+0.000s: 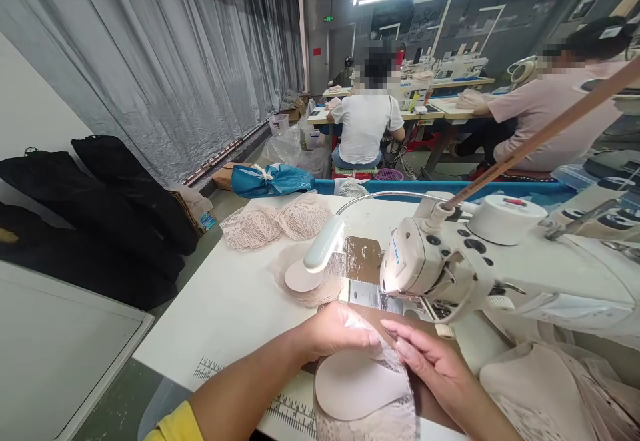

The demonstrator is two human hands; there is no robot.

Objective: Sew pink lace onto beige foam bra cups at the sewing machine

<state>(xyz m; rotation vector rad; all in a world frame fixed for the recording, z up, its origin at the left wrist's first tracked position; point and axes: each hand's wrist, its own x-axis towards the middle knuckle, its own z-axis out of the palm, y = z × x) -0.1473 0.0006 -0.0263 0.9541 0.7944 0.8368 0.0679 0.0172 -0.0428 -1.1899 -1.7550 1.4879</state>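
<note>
My left hand (336, 332) pinches the upper edge of a pale pink foam cup (357, 384) wrapped in beige lace, just in front of the sewing machine (450, 264). My right hand (430, 361) holds the lace edge on the cup's right side, fingers pointing left toward the left hand. The piece rests on the white sewing table (235, 308) near its front edge, over a printed ruler strip (287, 411). A lamp head on a gooseneck (324, 246) hangs over the needle plate.
Lace cups lie piled at the table's far left (275, 222) and at the lower right (555, 388). Black bags (100, 214) sit on the floor to the left. Two people sit at other sewing tables behind, one in white (367, 128), one in pink (545, 104).
</note>
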